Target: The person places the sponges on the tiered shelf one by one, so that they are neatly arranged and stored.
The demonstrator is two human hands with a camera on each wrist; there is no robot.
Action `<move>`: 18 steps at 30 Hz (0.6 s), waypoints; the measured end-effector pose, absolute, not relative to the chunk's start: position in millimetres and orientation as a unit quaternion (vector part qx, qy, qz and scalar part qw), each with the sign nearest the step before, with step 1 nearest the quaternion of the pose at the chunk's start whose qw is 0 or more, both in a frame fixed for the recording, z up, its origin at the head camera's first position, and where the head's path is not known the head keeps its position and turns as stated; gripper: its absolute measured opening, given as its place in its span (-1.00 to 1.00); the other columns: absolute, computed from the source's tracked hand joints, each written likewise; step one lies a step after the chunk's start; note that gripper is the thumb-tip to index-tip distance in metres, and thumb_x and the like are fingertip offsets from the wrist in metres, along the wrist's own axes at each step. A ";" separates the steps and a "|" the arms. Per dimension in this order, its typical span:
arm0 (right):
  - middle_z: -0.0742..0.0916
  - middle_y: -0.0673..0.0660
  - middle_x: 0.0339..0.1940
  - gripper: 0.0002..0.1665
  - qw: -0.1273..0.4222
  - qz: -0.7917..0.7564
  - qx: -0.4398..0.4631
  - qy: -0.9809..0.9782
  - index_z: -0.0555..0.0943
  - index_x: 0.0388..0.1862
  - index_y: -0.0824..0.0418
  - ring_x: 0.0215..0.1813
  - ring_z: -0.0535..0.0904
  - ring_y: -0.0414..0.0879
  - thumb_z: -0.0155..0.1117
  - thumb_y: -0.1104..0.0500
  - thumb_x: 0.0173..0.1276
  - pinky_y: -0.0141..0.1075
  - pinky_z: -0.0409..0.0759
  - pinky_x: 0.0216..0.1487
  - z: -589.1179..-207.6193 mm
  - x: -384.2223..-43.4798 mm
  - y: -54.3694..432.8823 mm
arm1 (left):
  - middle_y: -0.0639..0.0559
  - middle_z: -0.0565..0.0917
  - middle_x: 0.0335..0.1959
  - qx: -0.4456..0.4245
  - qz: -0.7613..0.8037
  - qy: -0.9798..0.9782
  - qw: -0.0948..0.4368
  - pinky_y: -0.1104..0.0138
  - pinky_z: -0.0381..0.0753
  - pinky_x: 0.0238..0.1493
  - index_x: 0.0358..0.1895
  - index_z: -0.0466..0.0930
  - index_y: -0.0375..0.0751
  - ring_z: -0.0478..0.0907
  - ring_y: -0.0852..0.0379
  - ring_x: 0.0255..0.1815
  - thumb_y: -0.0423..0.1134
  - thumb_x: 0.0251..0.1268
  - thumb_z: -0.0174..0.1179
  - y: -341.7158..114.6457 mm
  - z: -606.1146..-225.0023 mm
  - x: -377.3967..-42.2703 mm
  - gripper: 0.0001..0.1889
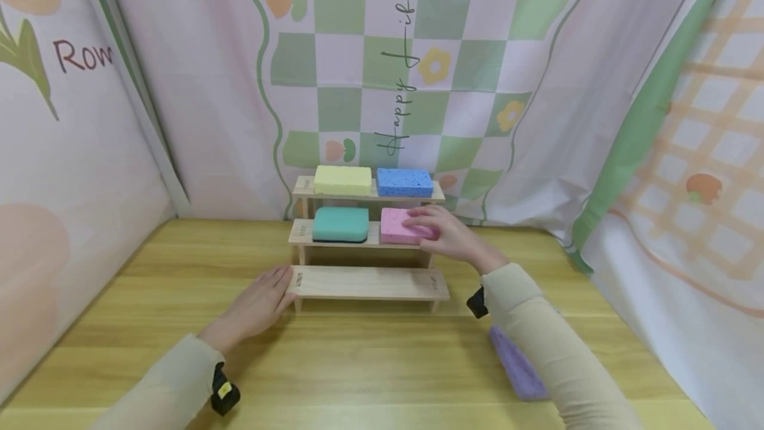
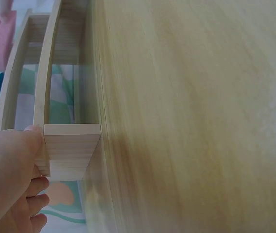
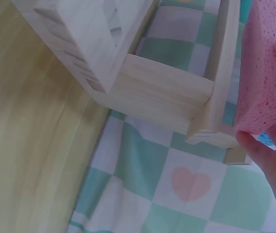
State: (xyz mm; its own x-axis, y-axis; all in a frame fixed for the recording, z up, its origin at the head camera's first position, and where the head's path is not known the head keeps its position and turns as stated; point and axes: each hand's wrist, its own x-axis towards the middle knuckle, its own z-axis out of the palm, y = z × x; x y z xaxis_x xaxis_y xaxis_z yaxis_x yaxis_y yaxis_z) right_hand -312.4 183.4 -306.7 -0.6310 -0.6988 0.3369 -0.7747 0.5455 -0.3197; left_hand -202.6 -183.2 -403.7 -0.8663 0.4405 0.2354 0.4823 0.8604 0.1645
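Note:
A three-step wooden rack [image 1: 370, 283] stands on the table. My left hand [image 1: 262, 300] holds the left end of its lowest board; in the left wrist view the thumb [image 2: 33, 138] lies by the board's edge and the other fingers are curled below. At the right of the middle step, my right hand [image 1: 444, 231] grips a pink sponge [image 1: 396, 225], its thumb [image 3: 257, 145] at one end. Whether the sponge bears fully on the board I cannot tell. Left of it lies a teal sponge [image 1: 340, 224] with a dark underside. A yellow sponge [image 1: 343, 180] and a blue sponge [image 1: 404, 182] occupy the top step.
A purple cloth-like piece [image 1: 518, 367] lies on the wooden table [image 1: 358, 370] beside my right forearm, which partly covers it. Behind the rack hangs a green-and-white checked curtain [image 1: 340, 58]. More printed fabric [image 1: 686, 151] borders the right side.

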 end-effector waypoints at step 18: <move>0.49 0.25 0.20 -0.52 0.051 0.217 0.427 -0.876 0.56 0.09 0.24 0.25 0.28 0.16 0.24 0.27 0.12 0.09 0.24 0.22 -314.5 -321.8 178.7 | -0.43 0.21 0.28 -0.238 -0.110 -0.961 0.086 -0.04 0.10 0.29 0.29 0.13 -0.60 0.12 -0.31 0.31 -0.13 0.46 -0.12 -184.0 -402.3 -202.0 -0.43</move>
